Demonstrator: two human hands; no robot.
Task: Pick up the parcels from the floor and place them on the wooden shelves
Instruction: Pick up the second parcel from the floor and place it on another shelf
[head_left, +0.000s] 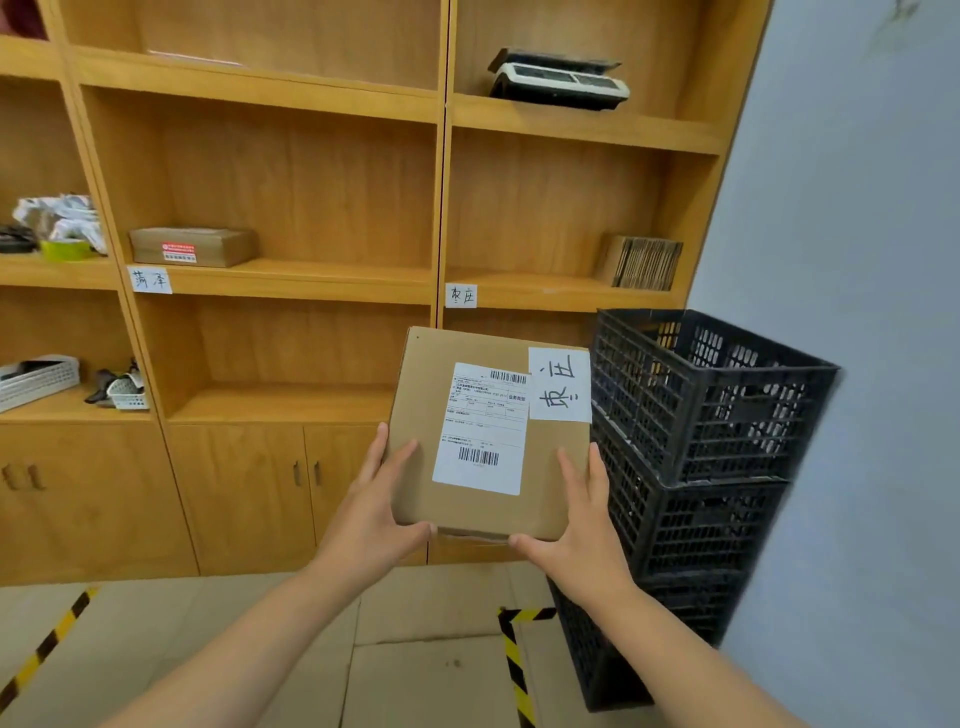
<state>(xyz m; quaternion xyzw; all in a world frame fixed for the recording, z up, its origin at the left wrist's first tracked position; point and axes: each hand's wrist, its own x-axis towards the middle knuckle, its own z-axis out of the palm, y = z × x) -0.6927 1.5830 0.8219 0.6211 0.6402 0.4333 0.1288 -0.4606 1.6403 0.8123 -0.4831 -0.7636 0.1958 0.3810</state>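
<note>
Both hands grip a parcel bearing a barcoded shipping label.

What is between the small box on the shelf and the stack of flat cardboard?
In the head view, between the small box and the flat cardboard stack there is bare shelf board and the upright wooden divider.

Parcel sat between both hands, before the shelves. Crates stood stacked right of it. Box lay on a left shelf, scale higher right.
</note>
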